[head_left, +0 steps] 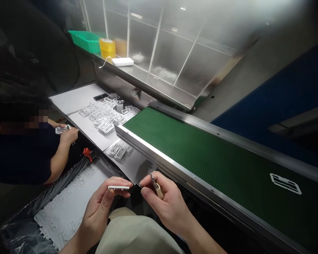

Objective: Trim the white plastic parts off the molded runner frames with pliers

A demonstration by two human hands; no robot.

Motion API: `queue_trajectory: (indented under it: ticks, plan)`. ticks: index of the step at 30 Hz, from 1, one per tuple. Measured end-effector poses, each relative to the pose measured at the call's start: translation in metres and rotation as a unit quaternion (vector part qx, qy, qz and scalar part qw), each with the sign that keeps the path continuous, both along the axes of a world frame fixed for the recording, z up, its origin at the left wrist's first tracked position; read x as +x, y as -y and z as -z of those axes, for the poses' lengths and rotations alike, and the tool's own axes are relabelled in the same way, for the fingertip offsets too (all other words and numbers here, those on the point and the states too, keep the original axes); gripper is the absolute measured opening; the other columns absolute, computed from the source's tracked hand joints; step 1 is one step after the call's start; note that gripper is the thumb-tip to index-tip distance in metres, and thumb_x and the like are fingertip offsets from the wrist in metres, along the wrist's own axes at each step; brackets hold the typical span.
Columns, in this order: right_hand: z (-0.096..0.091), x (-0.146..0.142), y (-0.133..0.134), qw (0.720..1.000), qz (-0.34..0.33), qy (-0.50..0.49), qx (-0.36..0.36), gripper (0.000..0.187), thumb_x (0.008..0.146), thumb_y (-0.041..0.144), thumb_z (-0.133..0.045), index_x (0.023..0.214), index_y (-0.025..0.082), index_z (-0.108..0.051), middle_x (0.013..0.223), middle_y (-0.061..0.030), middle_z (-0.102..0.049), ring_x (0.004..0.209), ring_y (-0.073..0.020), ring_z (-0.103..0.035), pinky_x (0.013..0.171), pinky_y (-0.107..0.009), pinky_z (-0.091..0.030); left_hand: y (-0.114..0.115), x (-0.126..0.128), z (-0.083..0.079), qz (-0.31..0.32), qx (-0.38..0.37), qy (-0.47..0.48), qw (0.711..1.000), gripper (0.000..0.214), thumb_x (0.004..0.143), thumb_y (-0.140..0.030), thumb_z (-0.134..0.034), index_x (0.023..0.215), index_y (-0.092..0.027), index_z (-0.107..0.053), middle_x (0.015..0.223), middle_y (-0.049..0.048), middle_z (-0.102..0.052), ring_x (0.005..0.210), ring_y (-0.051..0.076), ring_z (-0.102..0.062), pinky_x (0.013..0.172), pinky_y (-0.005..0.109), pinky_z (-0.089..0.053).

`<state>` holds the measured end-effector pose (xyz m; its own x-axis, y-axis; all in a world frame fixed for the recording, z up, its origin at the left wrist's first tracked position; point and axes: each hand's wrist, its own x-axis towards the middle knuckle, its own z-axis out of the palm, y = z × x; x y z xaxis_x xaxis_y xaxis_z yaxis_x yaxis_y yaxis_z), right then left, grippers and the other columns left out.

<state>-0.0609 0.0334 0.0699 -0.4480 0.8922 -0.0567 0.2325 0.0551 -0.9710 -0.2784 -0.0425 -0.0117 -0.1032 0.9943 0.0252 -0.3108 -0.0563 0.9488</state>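
Observation:
My left hand (pixel 100 208) pinches a flat white plastic part (pixel 118 187) edge-on between thumb and fingers, over my lap. My right hand (pixel 165 203) is closed round a small cutting tool (pixel 155 183) with a tan handle, its metal tip pointing up toward the white part. The two hands are a short gap apart, just below the metal edge of the conveyor. Another white plastic frame part (pixel 285 183) lies on the green conveyor belt (pixel 201 148) far to the right.
A pile of white plastic parts (pixel 106 114) covers the grey table (pixel 74 98) at left, where another person's hand (pixel 69 134) holds a part. A black-lined box with stacked white parts (pixel 66 204) sits by my left knee. A green tray (pixel 87 39) and tape rolls (pixel 107 47) stand on the steel shelf.

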Motion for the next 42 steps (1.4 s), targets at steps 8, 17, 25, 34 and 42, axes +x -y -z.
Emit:
queue_trajectory:
  ticks: [8, 17, 25, 34, 42]
  plan:
    - [-0.005, -0.011, -0.001, 0.992, -0.019, -0.027, 0.124, 0.012, 0.099, 0.029, -0.080, 0.101, 0.019, -0.074, 0.094, -0.0026, -0.071, 0.083, -0.0158, -0.065, 0.077, -0.029, -0.054, -0.002, 0.021, 0.004, 0.068, -0.034, 0.031, 0.997, 0.035, 0.116, -0.040, -0.045, 0.131, -0.029, -0.075, 0.127, 0.0073, -0.075, 0.118, 0.025, -0.071, 0.100, 0.033, -0.061]
    - [0.007, -0.011, -0.009, 0.988, -0.004, -0.029, 0.151, 0.011, 0.106, 0.030, -0.070, 0.101, 0.020, -0.071, 0.096, -0.0034, -0.069, 0.085, -0.0158, -0.065, 0.077, -0.030, -0.054, -0.018, 0.018, -0.005, -0.052, -0.023, -0.088, 0.994, 0.013, 0.099, -0.039, -0.082, 0.105, -0.028, -0.084, 0.098, 0.0020, -0.084, 0.085, 0.015, -0.079, 0.079, 0.018, -0.066]
    - [0.031, -0.009, -0.015, 0.989, 0.015, 0.007, 0.149, 0.014, 0.108, 0.032, -0.064, 0.101, 0.021, -0.068, 0.096, -0.0035, -0.068, 0.085, -0.0164, -0.065, 0.077, -0.030, -0.054, -0.026, -0.001, -0.003, -0.171, 0.059, -0.147, 0.973, 0.009, 0.093, -0.028, -0.089, 0.095, -0.030, -0.080, 0.093, -0.0032, -0.083, 0.091, 0.015, -0.078, 0.086, 0.020, -0.067]
    - [0.035, -0.015, -0.018, 0.992, 0.017, -0.001, 0.123, 0.012, 0.106, 0.031, -0.066, 0.099, 0.021, -0.068, 0.094, -0.0025, -0.068, 0.084, -0.0157, -0.064, 0.078, -0.029, -0.052, -0.028, -0.005, 0.006, -0.159, 0.040, -0.121, 0.979, 0.010, 0.095, -0.026, -0.087, 0.098, -0.031, -0.078, 0.097, -0.0046, -0.081, 0.096, 0.012, -0.076, 0.094, 0.017, -0.063]
    - [0.032, -0.023, -0.015, 0.996, 0.020, -0.044, 0.080, 0.013, 0.104, 0.032, -0.070, 0.095, 0.022, -0.067, 0.094, -0.0014, -0.067, 0.085, -0.0163, -0.063, 0.080, -0.030, -0.051, -0.034, -0.008, 0.010, -0.094, -0.160, -0.074, 0.980, 0.043, 0.084, -0.062, -0.091, 0.095, -0.022, -0.078, 0.085, 0.0021, -0.077, 0.079, 0.016, -0.072, 0.075, 0.019, -0.063]
